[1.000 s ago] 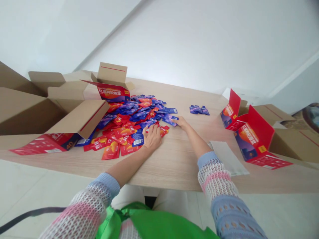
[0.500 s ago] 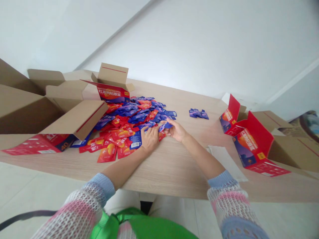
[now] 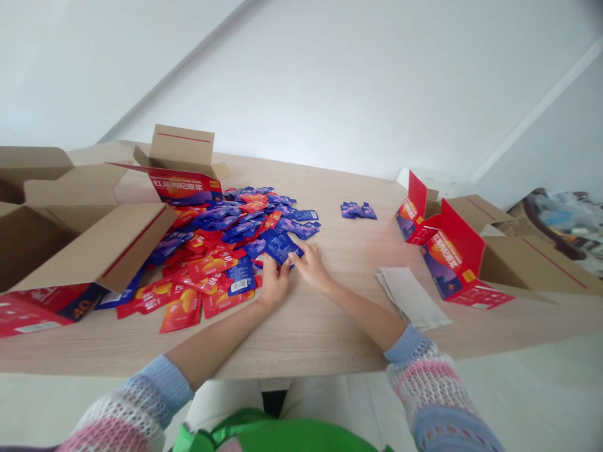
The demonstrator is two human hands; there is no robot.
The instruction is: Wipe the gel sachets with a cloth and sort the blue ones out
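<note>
A mixed heap of red sachets and blue sachets covers the table left of centre. At its right edge, both hands grip one blue sachet, its printed face up. My left hand pinches the lower edge, fingertips pressed together. My right hand has thumb and fingers on the sachet's right corner. Farther right and back lies a small group of blue sachets, apart from the heap.
Open red cartons stand at the left front, behind the heap and on the right, beside a smaller one. A folded white cloth lies right of my right arm. A wall runs behind the table.
The view has shifted, so the cartons and heap appear farther left. The blue sachet between my hands now lies flatter, with more of its face showing, and my hands are lower and nearer me.
</note>
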